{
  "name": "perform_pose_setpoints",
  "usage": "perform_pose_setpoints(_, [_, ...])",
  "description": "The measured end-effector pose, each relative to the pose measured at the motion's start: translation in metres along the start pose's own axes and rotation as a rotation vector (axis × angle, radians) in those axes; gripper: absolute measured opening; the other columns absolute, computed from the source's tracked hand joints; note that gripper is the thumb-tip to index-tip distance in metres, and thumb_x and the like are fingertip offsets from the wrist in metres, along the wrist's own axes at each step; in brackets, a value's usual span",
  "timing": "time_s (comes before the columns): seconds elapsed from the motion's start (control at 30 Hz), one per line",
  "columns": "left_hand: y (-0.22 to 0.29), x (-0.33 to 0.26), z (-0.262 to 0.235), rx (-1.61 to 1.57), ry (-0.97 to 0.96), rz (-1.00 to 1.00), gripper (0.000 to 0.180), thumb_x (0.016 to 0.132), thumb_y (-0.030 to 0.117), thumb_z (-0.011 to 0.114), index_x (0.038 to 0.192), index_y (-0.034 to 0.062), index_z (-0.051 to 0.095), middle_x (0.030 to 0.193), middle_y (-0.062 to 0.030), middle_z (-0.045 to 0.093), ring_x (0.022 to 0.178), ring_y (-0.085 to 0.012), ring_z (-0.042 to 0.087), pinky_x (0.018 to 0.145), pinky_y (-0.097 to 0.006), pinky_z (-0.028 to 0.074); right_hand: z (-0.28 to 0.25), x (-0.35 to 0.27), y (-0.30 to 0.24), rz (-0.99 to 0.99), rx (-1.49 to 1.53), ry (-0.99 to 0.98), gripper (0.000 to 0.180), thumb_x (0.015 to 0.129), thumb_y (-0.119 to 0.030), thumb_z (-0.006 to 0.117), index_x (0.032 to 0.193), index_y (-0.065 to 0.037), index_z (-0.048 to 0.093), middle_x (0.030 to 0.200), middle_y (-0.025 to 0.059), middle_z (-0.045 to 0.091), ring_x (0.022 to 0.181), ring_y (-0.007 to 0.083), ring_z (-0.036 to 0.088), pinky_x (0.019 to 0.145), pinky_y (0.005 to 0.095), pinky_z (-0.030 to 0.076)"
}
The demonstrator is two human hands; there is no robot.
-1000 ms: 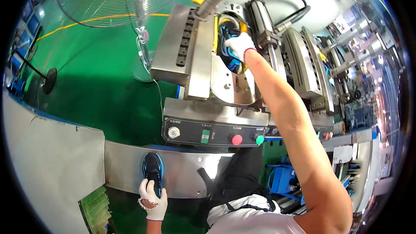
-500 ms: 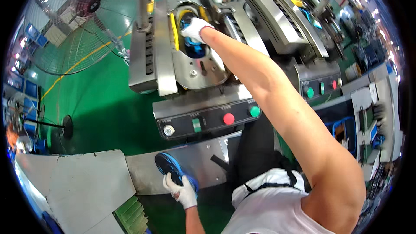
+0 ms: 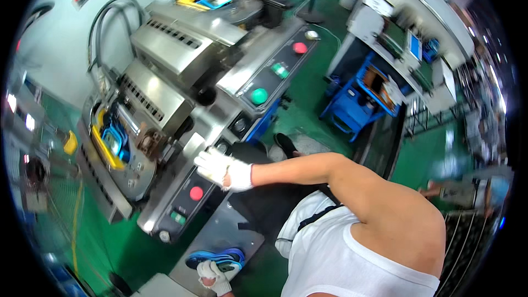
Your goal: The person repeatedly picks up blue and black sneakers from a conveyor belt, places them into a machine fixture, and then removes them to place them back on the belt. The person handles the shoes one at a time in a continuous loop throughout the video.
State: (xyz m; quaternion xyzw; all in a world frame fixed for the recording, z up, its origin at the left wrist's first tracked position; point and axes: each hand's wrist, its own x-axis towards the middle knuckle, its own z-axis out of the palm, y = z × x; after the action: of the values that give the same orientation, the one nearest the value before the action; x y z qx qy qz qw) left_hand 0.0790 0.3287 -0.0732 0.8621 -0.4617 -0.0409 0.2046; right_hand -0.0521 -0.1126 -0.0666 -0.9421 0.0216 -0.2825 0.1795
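Note:
My right hand (image 3: 225, 170), in a white knit glove, is stretched out flat over the end of the near control panel (image 3: 175, 201), just past its red button (image 3: 196, 193). Its fingers are extended and hold nothing visible. My gloved left hand (image 3: 213, 278) is low in the picture, fingers curled against a blue and black shoe (image 3: 225, 256) on the metal shelf (image 3: 214, 231). Another blue shoe (image 3: 114, 135) sits inside the near press, beside its yellow bar (image 3: 104, 143).
A second press (image 3: 176, 38) stands beyond, with its own button panel (image 3: 269, 71) and a bright blue piece (image 3: 215, 3) in it. At the right are a blue cart (image 3: 352, 104) and a white workbench (image 3: 423, 0). A person's foot in a dark shoe (image 3: 285, 146) shows on the floor.
My right hand has left the shoe in the press and come back to the panel. The view has swung to the right. My left hand stays at the shoe on the shelf.

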Motion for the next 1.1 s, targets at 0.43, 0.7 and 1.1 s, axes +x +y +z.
perform_pose_setpoints(0.43, [0.275, 0.17, 0.005, -0.361, 0.025, 0.349, 0.015, 0.099, 0.013, 0.064, 0.093, 0.0016, 0.071, 0.094, -0.0179, 0.069, 0.083, -0.0379, 0.067, 0.078, -0.044, 0.055, -0.151, -0.152, -0.097, 0.469, 0.677, -0.288, 0.125, 0.067, -0.048, 0.091, 0.163, -0.001, 0.027, 0.159, 0.0263, 0.041, 0.146, 0.0445, 0.044, 0.121, 0.0503, 0.037])
perform_pose_setpoints(0.7, [0.525, 0.252, 0.037, -0.531, -0.422, 0.901, 0.049, 0.088, 0.0, 0.073, 0.137, 0.0002, 0.064, 0.121, -0.0174, 0.069, 0.101, -0.0268, 0.071, 0.09, -0.04, 0.058, -0.269, -0.234, -0.103, 0.856, 1.083, 0.72, 0.094, 0.086, -0.027, 0.084, 0.162, 0.0, 0.035, 0.156, 0.0168, 0.053, 0.14, 0.0275, 0.056, 0.119, 0.0402, 0.043])
perform_pose_setpoints(1.1, [0.523, 0.238, 0.088, -0.574, -0.627, 0.972, 0.06, 0.09, 0.017, 0.078, 0.143, 0.0006, 0.055, 0.141, -0.0254, 0.059, 0.127, -0.0436, 0.062, 0.104, -0.048, 0.053, -0.462, -0.388, 0.18, 1.113, -0.237, 1.625, 0.045, 0.101, -0.019, 0.07, 0.141, -0.007, 0.057, 0.131, 0.0132, 0.067, 0.119, 0.028, 0.062, 0.106, 0.043, 0.048])
